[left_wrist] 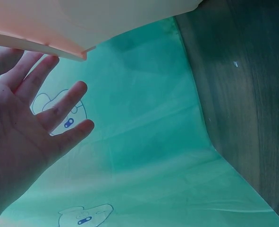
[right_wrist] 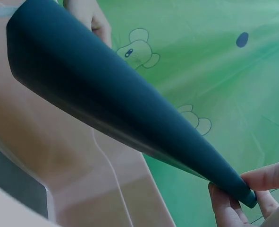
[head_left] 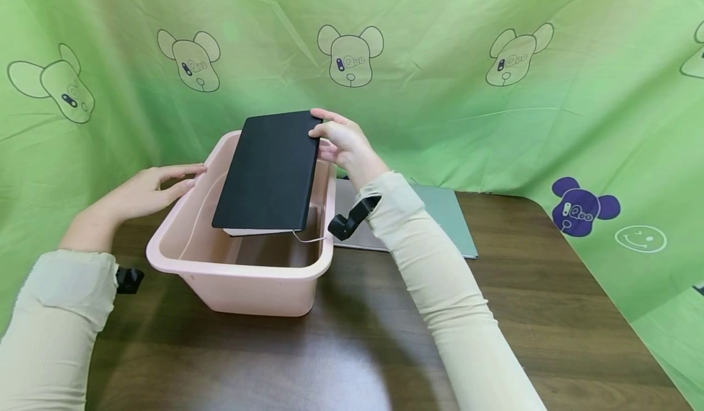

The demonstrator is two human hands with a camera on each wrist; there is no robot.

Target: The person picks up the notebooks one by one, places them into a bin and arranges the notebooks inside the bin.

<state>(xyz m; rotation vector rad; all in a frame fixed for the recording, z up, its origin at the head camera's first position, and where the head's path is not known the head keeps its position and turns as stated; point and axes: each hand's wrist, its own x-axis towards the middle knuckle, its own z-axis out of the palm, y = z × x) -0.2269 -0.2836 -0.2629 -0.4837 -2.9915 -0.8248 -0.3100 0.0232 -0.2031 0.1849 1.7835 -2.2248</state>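
Observation:
A black notebook (head_left: 269,173) with white pages and a thin ribbon is tilted above the pink plastic bin (head_left: 236,272). My right hand (head_left: 346,145) pinches it by its far right corner, thumb on the cover and fingers beneath, as the right wrist view shows at the notebook's (right_wrist: 115,90) narrow end. At the bin's left rim my left hand (head_left: 145,191) rests with its fingertips touching the edge. In the left wrist view that hand (left_wrist: 35,104) has its fingers spread and mostly straight, below the bin rim (left_wrist: 40,46).
Behind the right forearm, a grey and pale green flat folder or book (head_left: 448,215) lies on the brown wooden table (head_left: 522,313), right of the bin. A green printed cloth (head_left: 418,50) hangs behind and at both sides. Black camera straps circle both wrists.

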